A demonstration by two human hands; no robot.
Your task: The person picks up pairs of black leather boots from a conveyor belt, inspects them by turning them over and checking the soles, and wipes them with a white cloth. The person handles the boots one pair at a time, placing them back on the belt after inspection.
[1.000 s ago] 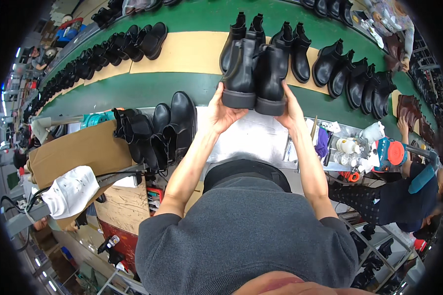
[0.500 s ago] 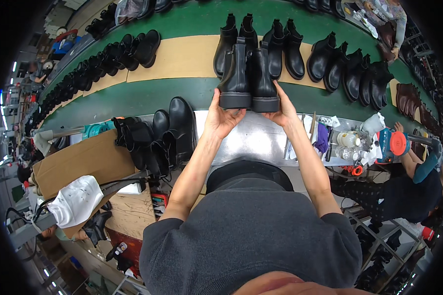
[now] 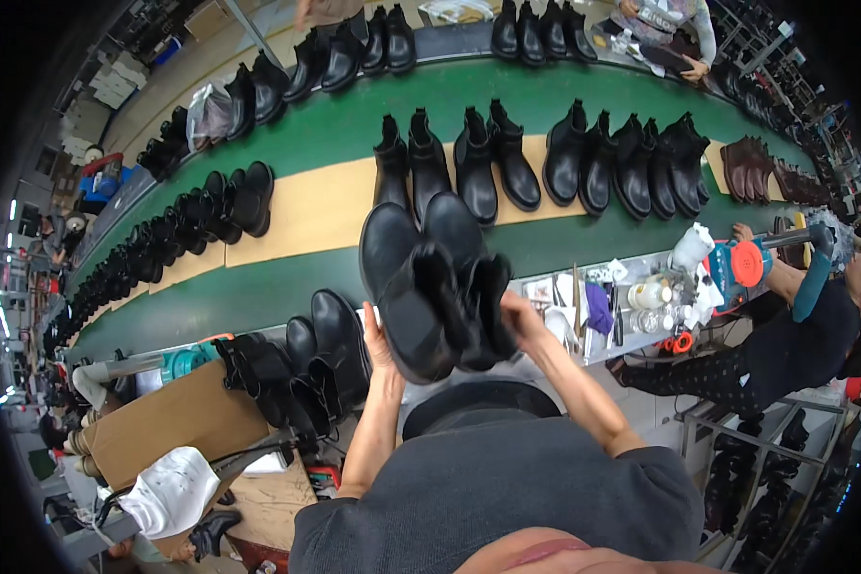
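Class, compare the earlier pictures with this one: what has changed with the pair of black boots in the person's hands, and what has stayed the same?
The pair of black boots has been tipped over: earlier upright with heels toward the camera, now turned toes up, soles showing, and drawn nearer the body. Left hand and right hand keep their hold. The boots on the green belt look much as before.

Pair of boots (image 3: pixel 430 287) in the hands: glossy black. Conveyor belt (image 3: pixel 287 287): green with a tan strip down the middle. Boots on the belt (image 3: pixel 478 172): black; a few at its right end (image 3: pixel 748 170) brown. Cardboard box (image 3: pixel 172 421): plain brown. Own sweater (image 3: pixel 488 497): grey.
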